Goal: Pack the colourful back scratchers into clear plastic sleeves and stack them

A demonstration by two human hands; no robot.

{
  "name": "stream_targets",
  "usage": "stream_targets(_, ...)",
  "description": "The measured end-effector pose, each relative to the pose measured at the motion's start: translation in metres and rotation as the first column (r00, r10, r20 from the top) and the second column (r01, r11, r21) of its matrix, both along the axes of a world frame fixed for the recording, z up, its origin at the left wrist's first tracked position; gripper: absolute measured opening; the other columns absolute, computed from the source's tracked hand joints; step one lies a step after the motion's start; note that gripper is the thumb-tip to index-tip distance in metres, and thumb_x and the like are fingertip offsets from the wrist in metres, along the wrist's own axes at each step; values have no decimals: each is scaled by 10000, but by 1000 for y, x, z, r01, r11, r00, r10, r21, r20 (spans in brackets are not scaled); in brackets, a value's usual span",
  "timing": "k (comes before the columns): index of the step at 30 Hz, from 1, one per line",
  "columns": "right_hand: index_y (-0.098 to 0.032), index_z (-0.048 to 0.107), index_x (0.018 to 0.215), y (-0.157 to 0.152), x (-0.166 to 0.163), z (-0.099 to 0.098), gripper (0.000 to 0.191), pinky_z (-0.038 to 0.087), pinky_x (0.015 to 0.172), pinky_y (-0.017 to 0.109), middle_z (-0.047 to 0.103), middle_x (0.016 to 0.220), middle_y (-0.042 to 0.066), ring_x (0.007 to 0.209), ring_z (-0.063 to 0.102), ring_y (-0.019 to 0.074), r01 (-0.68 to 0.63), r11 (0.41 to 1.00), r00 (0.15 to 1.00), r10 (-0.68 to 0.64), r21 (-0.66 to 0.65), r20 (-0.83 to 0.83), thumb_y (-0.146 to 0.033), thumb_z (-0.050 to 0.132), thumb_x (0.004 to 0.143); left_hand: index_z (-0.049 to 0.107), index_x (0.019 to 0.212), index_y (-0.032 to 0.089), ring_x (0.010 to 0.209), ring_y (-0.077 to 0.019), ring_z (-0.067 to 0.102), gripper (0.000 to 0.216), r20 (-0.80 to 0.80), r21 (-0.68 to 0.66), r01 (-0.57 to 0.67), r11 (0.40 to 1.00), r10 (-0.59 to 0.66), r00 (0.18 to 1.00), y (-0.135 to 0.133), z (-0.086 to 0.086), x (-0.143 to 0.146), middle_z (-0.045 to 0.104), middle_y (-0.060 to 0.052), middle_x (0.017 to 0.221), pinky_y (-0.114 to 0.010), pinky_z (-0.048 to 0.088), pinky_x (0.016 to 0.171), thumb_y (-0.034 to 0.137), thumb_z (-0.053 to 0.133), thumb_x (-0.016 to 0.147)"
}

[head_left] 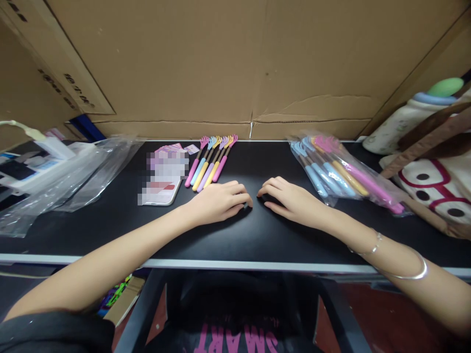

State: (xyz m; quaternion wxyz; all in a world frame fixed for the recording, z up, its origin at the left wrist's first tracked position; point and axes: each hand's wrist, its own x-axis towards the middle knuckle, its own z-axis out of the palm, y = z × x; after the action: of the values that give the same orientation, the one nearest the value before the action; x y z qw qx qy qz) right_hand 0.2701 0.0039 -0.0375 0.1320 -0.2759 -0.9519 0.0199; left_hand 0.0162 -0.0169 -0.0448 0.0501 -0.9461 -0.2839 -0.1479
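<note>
My left hand (224, 201) rests palm down on the black table, its fingers loosely bent and holding nothing. Just behind it lies a row of several back scratchers (209, 166) with claw-shaped heads and pink, blue, yellow and purple handles. Opposite, a short gap away, my right hand (283, 198) also lies on the tabletop, fingers relaxed and slightly apart, with nothing in them. Nearest to that hand on the right is a clear plastic bag (342, 171) with several more back scratchers inside, in blue, yellow and pink. Neither hand touches the bag.
Left of the row lies a phone (162, 191), partly blurred, beside small pink cards (171, 148). Empty clear bags (99, 171) and a white power strip (47, 164) are farther left. At right are a bottle (405, 120) and a cloth bag (437, 186). Cardboard (221, 63) walls the back.
</note>
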Motion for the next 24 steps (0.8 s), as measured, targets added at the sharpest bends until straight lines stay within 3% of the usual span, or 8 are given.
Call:
stream_targets(9,-180,575,1100,-1,0,0,184,511,805,384,622,1069,114,982,567,254,-3,1000,1000,3,25,23,-222,457,965,643,1093,246,940,-145,604,217,-25,14,-3,1000,4,1000,0,3,0,647,-6,1022,-249,432,702,229,448,999)
stream_targets(17,-166,575,1112,-3,0,0,199,517,829,397,619,1084,120,994,569,257,3,1000,999,-4,19,38,-214,446,968,639,1159,254,1037,-175,613,223,-169,-81,-30,996,16,986,-10,26,-5,673,-12,1090,-274,463,846,252,496,989)
stream_targets(21,-174,573,1110,-3,1,0,199,518,829,403,619,1090,120,996,566,258,8,1000,999,-9,16,43,-215,438,970,651,1141,259,990,-164,625,219,-135,-15,-139,990,136,982,-11,45,-30,688,-4,1077,-267,460,833,308,499,992)
stream_targets(24,-169,574,1104,-3,1,0,194,517,828,402,618,1090,120,991,566,255,5,1000,999,-5,16,44,-210,441,969,636,1186,270,1012,-166,606,276,-33,129,-339,932,346,938,-9,60,-67,692,-1,1113,-251,445,770,362,441,1015)
